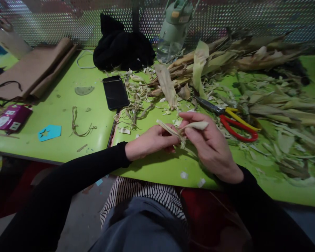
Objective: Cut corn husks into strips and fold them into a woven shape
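Both hands meet over the near edge of the green table (68, 140). My left hand (152, 140) pinches pale dried corn husk strips (180, 134) that are twisted together. My right hand (208, 143) grips the same strips from the right, with one flat strip end (198, 125) sticking out above its fingers. The husk bundle hangs just above the table top. Red and yellow handled scissors (233, 122) lie just behind my right hand.
A heap of dried corn husks (252, 59) and scraps covers the right and back of the table. A black phone (115, 92), a black cloth (123, 47), a green bottle (173, 31), brown paper (34, 68), a purple packet (10, 119) and a blue tag (49, 132) lie around.
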Demonstrator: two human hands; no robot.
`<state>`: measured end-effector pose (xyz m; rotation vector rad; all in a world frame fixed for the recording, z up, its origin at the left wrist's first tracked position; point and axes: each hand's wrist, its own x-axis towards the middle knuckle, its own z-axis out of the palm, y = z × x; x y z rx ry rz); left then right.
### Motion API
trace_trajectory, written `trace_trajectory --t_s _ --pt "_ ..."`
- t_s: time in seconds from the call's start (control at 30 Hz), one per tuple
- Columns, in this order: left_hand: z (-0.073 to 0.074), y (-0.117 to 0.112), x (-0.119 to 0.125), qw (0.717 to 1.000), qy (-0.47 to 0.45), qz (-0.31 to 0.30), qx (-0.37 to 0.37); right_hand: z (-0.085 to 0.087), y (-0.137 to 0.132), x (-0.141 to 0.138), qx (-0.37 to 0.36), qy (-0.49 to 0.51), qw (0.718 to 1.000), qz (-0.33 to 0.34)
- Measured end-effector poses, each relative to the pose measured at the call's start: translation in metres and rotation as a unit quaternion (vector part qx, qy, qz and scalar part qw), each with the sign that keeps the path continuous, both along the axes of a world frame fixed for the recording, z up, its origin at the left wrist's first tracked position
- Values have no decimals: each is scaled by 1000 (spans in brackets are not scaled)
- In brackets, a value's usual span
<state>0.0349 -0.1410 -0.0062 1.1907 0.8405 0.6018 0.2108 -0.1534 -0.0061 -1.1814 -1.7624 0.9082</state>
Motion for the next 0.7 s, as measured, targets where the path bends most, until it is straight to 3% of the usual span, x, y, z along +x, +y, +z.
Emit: trace_trajectory --t_s 0.33,0.57,0.7 --pt "-7 -2 3 998 12 -24 56 -2 0 -3 40 -72 996 -16" --pt "-2 0 0 1000 -2 -3 22 6 4 5 -27 6 999 17" --pt "0 1 0 999 -7 -2 31 8 9 10 -7 -9 1000 29"
